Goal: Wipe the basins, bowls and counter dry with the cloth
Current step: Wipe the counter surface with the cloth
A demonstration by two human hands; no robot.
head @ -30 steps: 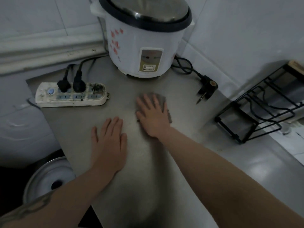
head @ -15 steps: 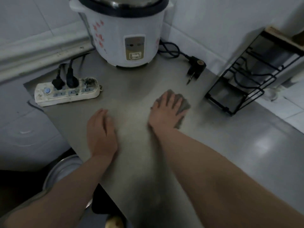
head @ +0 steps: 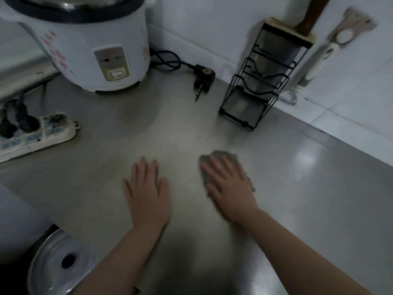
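Power strip [head: 36, 135] lies at the counter's [head: 297, 199] left edge, two black plugs inserted. Rice cooker [head: 85, 43] stands at the back left corner; its loose plug [head: 203, 78] lies to its right on the counter. Left hand [head: 147, 194] rests flat near the front edge, fingers [head: 141, 169] spread, holding nothing. Right hand [head: 230, 186] presses flat on the grey cloth [head: 223, 156] mid-counter, fingers extended, not clenched. Black wire rack [head: 257, 86] stands against the back wall.

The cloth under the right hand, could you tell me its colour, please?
Grey, seen in the head view: the cloth lies flat beneath the right hand.
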